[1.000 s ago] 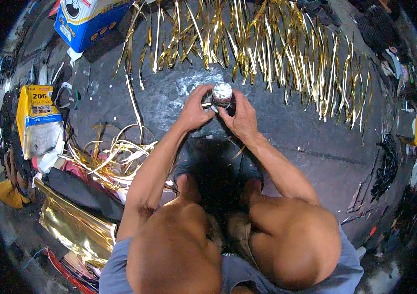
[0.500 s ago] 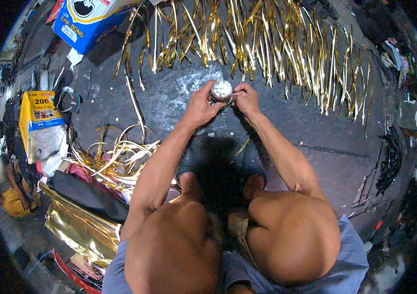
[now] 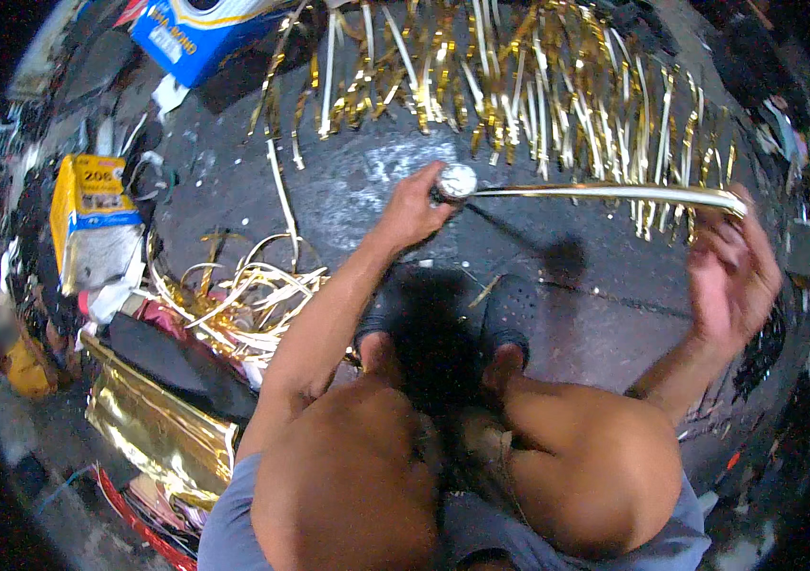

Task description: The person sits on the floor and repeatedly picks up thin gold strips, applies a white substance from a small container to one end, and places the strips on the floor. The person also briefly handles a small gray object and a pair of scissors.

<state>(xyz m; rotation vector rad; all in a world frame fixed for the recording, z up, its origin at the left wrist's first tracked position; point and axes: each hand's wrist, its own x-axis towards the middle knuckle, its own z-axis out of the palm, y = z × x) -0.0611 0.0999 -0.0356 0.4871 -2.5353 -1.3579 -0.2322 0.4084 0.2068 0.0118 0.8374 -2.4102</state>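
**A shiny, flat gold strip (image 3: 605, 191) stretched from a small white-topped cylinder (image 3: 456, 182)**

The left hand's (image 3: 416, 209) fingers were clamped around the cylinder. The right hand's (image 3: 736, 284) fingers, blurred, pinched the strip's outer end; the strip spanned between both sets of fingers. Beyond it lay fringed metallic gold ribbons (image 3: 576, 105).
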